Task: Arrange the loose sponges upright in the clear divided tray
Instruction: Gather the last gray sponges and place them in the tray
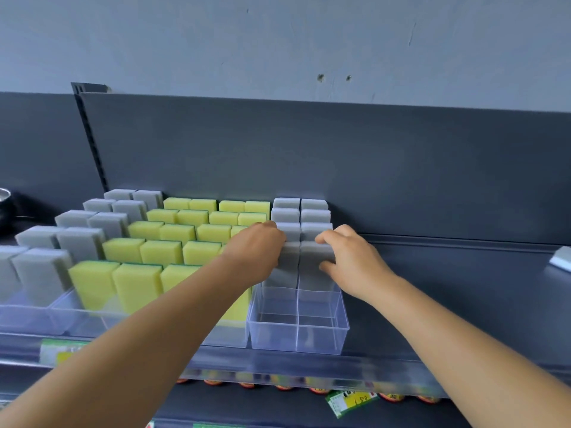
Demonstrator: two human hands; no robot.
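A clear divided tray [341, 330] stands on the dark shelf with grey sponges upright in its rear compartments; its two front compartments hold nothing. My left hand [255, 250] curls round the left grey sponge [289, 262] of the frontmost pair. My right hand [352, 261] grips the right grey sponge [316, 257] of that pair, thumb on its front face. Both sponges stand upright in the tray.
Yellow sponges [136, 285] and more grey sponges [41, 273] stand in clear trays to the left. A loose pale sponge [560, 257] lies at the far right of the shelf [463, 288]. A clear price rail [278, 366] runs along the front edge.
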